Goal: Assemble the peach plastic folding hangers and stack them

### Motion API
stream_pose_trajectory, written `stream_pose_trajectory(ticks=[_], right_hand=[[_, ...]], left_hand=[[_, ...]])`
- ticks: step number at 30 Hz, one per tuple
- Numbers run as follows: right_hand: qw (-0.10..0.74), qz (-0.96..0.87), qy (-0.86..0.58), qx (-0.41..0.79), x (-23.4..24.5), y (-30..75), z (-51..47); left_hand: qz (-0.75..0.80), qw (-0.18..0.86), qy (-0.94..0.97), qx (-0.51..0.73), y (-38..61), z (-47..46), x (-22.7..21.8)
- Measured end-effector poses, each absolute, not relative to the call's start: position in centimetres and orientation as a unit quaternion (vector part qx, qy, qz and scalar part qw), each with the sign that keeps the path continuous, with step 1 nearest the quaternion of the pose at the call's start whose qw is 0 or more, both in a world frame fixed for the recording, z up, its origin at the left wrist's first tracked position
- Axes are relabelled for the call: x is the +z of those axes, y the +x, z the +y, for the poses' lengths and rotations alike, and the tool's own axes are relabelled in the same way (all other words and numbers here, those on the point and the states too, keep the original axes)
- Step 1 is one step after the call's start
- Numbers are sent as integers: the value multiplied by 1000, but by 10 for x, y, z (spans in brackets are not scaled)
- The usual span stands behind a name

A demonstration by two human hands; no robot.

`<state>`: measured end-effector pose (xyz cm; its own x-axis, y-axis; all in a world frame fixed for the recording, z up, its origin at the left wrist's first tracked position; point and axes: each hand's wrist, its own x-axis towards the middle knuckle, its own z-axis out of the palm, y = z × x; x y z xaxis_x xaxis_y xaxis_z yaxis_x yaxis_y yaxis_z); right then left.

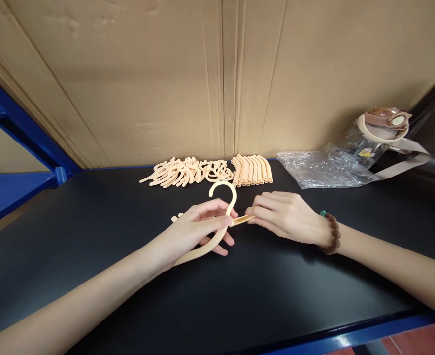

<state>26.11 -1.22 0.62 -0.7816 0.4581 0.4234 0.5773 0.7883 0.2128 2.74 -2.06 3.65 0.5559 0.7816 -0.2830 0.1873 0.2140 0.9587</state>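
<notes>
My left hand [198, 228] is closed around a pale peach plastic hanger piece with a hook [222, 193], gripping it just below the hook over the black tabletop [239, 291]. My right hand [285, 216] pinches a short straight peach arm piece [242, 220] that meets the hooked piece between my hands. A brown bead bracelet [331, 234] sits on my right wrist. Behind my hands lie a loose pile of hooked pieces [184, 172] and a neat row of curved arm pieces [252, 170].
A crumpled clear plastic bag [322, 169] lies at the back right, beside a clear water bottle [378, 133] with a pinkish lid and strap. A cardboard wall [217, 74] backs the table. Blue metal shelf framing [21, 162] stands at left.
</notes>
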Motion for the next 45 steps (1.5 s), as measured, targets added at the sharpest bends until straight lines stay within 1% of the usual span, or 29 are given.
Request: stream_pose_trajectory(ticks=[9, 16, 23, 31, 37, 45], right_hand=[[170, -919, -264, -241, 10, 262, -13], [165, -917, -259, -255, 10, 263, -13], [160, -923, -261, -231, 9, 262, -13], [156, -936, -262, -174, 6, 260, -14], [148, -938, -253, -184, 7, 261, -15], [173, -939, -256, -148, 9, 263, -18]], left_hand=[[416, 650, 588, 241, 26, -20, 31], [406, 642, 593, 268, 26, -19, 29], [414, 636, 589, 276, 25, -19, 28], [423, 659, 575, 236, 24, -14, 27], [429, 660, 572, 231, 25, -14, 29], [414, 667, 574, 231, 22, -13, 30]])
